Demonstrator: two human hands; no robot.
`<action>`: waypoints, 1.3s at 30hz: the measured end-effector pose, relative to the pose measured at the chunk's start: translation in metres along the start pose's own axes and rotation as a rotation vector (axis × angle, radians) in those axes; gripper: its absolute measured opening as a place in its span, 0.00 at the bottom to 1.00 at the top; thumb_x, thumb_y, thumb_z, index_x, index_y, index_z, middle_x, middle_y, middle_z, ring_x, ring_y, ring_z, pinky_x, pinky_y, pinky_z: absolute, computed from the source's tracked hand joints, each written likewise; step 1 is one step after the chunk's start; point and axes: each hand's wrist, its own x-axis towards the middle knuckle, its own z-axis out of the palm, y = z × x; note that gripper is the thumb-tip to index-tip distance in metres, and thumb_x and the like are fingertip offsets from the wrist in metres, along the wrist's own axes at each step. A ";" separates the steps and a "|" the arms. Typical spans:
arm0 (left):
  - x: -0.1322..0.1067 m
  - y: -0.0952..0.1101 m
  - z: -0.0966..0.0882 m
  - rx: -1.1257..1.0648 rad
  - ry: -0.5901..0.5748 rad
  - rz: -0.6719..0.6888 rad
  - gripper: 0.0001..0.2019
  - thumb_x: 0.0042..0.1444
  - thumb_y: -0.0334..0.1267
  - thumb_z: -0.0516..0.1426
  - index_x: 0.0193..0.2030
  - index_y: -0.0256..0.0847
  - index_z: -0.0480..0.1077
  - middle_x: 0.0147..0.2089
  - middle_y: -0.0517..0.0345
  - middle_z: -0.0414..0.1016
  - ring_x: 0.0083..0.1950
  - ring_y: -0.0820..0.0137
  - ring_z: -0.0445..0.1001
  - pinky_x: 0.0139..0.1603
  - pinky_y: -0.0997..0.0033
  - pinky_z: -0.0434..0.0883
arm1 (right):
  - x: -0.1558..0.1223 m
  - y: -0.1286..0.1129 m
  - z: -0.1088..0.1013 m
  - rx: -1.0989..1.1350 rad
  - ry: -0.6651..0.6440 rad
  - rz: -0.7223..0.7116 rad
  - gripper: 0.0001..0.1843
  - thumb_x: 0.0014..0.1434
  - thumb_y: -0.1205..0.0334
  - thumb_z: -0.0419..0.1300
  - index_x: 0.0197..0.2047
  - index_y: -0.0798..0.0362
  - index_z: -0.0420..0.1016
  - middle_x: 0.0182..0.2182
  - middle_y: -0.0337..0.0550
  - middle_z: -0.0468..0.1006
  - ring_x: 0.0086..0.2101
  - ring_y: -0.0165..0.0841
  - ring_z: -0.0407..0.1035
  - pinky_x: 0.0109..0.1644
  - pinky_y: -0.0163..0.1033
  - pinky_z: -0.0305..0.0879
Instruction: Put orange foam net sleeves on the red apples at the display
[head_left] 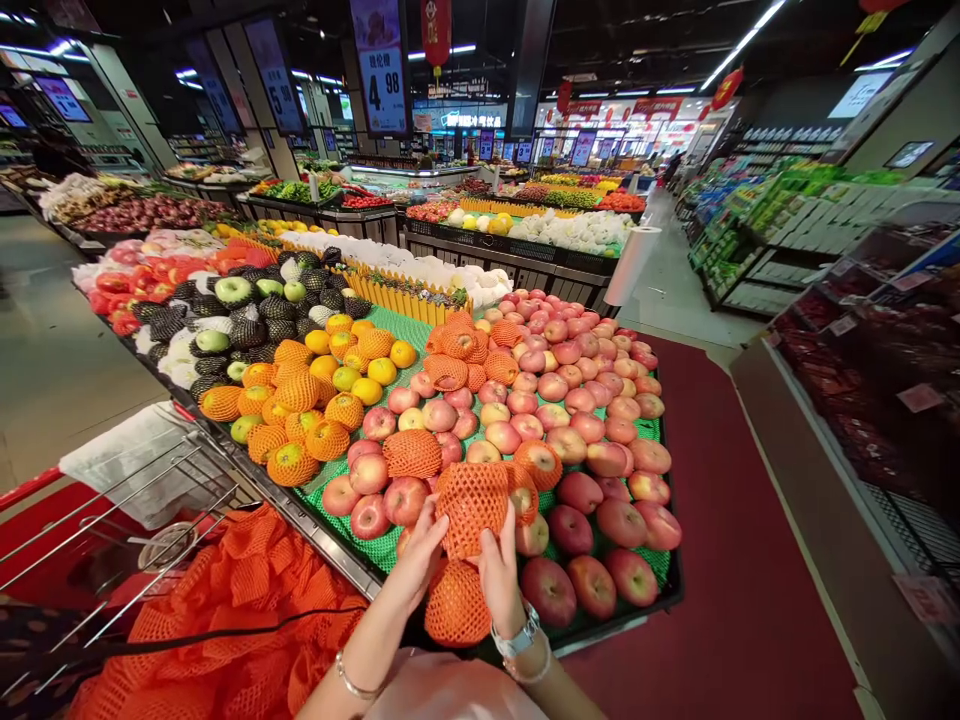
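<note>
My left hand and my right hand grip an orange foam fruit net from its two sides, over the front edge of the apple display. The net is spread wide, and whether an apple is inside it I cannot tell. Just below, between my wrists, lies a fruit in another orange foam net. Netted apples and bare apples sit close around my hands. To the left of these, a netted apple rests among bare ones.
At lower left, a heap of loose orange foam nets lies by a wire-sided red cart with a white cloth. Oranges and black-netted fruit fill the display's left side. A plastic bag roll stands behind the apples.
</note>
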 end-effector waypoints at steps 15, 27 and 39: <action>0.005 0.011 0.001 -0.168 -0.019 -0.137 0.24 0.54 0.50 0.66 0.55 0.41 0.75 0.52 0.48 0.83 0.52 0.55 0.81 0.44 0.62 0.82 | 0.020 -0.047 -0.010 -0.320 -0.117 -0.495 0.21 0.57 0.64 0.70 0.53 0.41 0.79 0.53 0.46 0.73 0.57 0.42 0.69 0.63 0.48 0.69; 0.001 0.010 0.002 -0.376 -0.083 -0.248 0.22 0.55 0.43 0.68 0.54 0.37 0.74 0.51 0.47 0.82 0.45 0.63 0.82 0.45 0.62 0.83 | 0.027 -0.061 -0.010 -0.378 0.005 -0.759 0.15 0.65 0.74 0.56 0.35 0.47 0.80 0.33 0.39 0.73 0.38 0.33 0.73 0.51 0.42 0.75; -0.005 0.014 -0.013 0.149 -0.076 0.027 0.32 0.40 0.55 0.72 0.49 0.40 0.77 0.51 0.44 0.82 0.58 0.48 0.77 0.62 0.45 0.73 | 0.016 -0.042 -0.013 0.064 -0.092 -0.362 0.17 0.69 0.58 0.53 0.59 0.41 0.71 0.57 0.43 0.73 0.59 0.37 0.67 0.66 0.49 0.64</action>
